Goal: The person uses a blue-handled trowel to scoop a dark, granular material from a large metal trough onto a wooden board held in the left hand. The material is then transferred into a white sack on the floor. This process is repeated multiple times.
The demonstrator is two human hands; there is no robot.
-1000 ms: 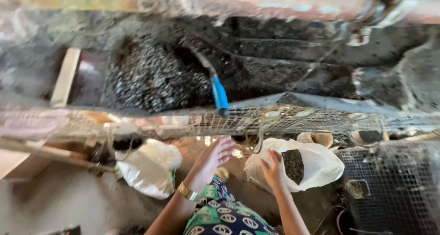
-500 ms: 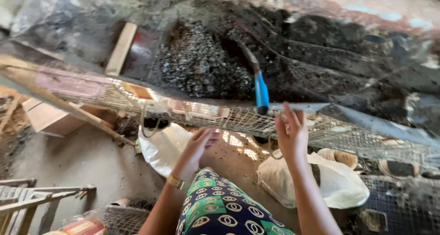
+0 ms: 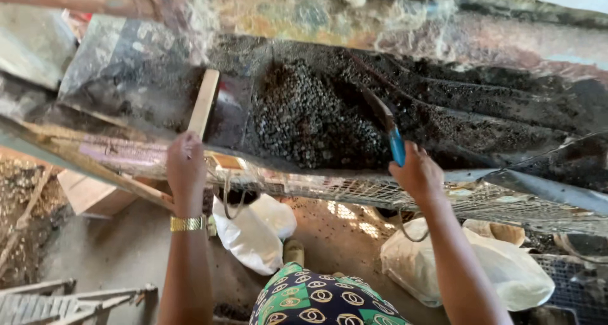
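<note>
Both our hands are up at the sorting table.
Our right hand (image 3: 419,173) grips the blue-handled tool (image 3: 387,130) beside the dark seed pile (image 3: 310,119); our left hand (image 3: 185,168), fingers curled, touches the wooden slat (image 3: 204,103).

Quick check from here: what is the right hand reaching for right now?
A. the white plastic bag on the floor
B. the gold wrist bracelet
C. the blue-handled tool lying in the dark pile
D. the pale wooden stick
C: the right hand is up at the mesh edge with its fingers at the blue-handled tool, while the left hand is by the pale wooden stick.
</note>
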